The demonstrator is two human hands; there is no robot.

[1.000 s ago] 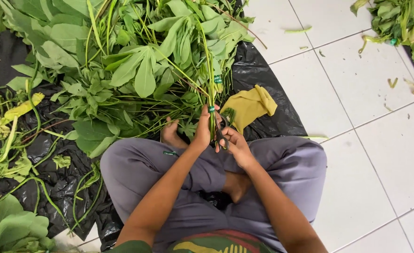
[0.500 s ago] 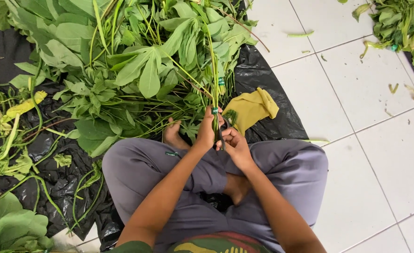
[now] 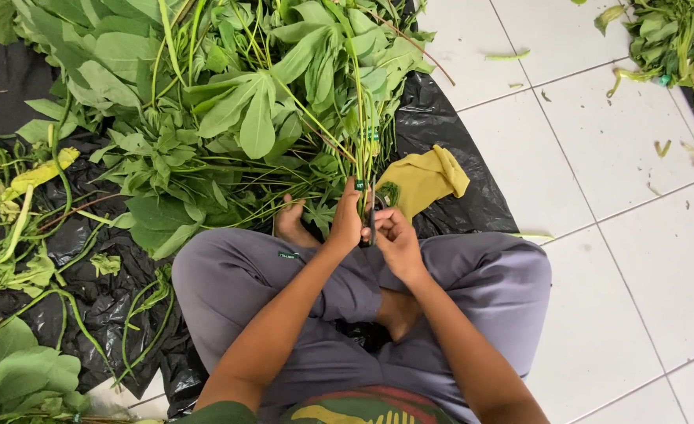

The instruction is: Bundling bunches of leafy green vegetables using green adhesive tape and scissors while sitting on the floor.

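Left hand point(image 3: 347, 224) closed around the lower ends of a bundle of thin green stems point(image 3: 360, 133), held upright just above the crossed legs; right hand point(image 3: 394, 239) closed on small scissors point(image 3: 373, 216), touching the same stems. Stems look light, springy, smooth and easily bruised, best pinched low near the cut ends, not at the floppy lobed leaves point(image 3: 245, 110). Crinkled black plastic sheet point(image 3: 449, 133) over glossy white floor tiles point(image 3: 630, 235); soft yellow cloth point(image 3: 425, 179) just beside.
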